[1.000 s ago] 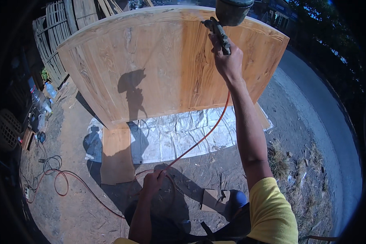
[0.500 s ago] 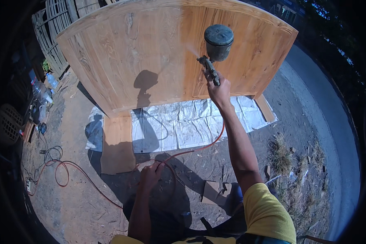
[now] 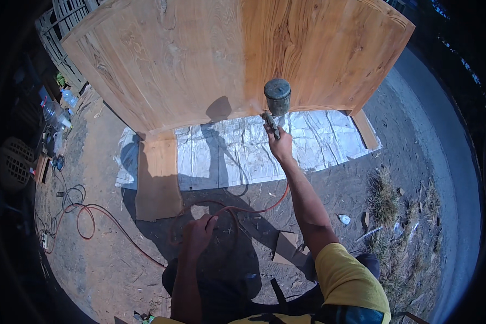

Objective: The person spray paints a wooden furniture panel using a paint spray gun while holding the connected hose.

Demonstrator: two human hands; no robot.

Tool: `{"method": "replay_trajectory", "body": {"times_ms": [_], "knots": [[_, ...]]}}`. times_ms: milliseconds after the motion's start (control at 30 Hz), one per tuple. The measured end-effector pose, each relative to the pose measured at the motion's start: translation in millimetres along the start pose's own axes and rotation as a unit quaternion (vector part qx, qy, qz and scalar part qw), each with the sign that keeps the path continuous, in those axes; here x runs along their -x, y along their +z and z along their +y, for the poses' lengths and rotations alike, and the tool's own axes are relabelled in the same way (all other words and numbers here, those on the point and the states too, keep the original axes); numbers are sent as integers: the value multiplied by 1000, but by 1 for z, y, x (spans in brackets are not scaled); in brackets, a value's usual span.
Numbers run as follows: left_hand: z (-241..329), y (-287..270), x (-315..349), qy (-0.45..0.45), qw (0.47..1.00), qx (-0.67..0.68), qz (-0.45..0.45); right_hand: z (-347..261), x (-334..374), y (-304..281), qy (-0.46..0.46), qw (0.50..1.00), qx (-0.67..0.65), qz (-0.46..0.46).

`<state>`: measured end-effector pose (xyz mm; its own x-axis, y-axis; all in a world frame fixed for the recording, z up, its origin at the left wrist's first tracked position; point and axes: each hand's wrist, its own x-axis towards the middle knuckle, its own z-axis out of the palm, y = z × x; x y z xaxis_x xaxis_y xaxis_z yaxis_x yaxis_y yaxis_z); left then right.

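My right hand (image 3: 282, 147) grips a paint spray gun (image 3: 271, 124) with a dark cup (image 3: 277, 97) on top. A faint mist leaves its nozzle toward the lower edge of a large wooden panel (image 3: 173, 70). The panel's right part looks darker and richer in tone; the left part is paler and dull. Closed around a red air hose (image 3: 264, 208), my left hand (image 3: 198, 235) is held low, near my body. The hose runs up from it to the gun, whose handle my fingers partly hide.
A whitish sheet (image 3: 254, 159) lies under the panel, between wooden legs (image 3: 159, 178). Coiled hose and cables (image 3: 86, 213) spread over the ground at left, near plastic bottles (image 3: 54, 116). Cardboard (image 3: 286, 249), a small white bottle (image 3: 344, 219) and grass tufts (image 3: 383, 200) lie right.
My right hand has lowered the spray gun from the panel's middle to its bottom edge. The view has shifted a little. My left hand stays on the hose.
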<state>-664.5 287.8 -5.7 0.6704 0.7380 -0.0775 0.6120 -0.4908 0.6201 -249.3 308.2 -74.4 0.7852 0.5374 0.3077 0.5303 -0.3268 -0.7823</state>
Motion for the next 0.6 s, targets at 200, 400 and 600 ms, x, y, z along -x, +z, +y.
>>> {"method": "replay_trajectory", "body": {"times_ms": [200, 400, 600], "knots": [[6, -8, 14, -14, 1000, 2, -2, 39, 7, 37, 56, 997, 38, -48], [13, -8, 16, -17, 1000, -10, -10, 39, 2, 24, 66, 993, 48, -80], [8, -5, 8, -20, 1000, 7, -16, -32, -16, -32, 8, 999, 11, -47]]}}
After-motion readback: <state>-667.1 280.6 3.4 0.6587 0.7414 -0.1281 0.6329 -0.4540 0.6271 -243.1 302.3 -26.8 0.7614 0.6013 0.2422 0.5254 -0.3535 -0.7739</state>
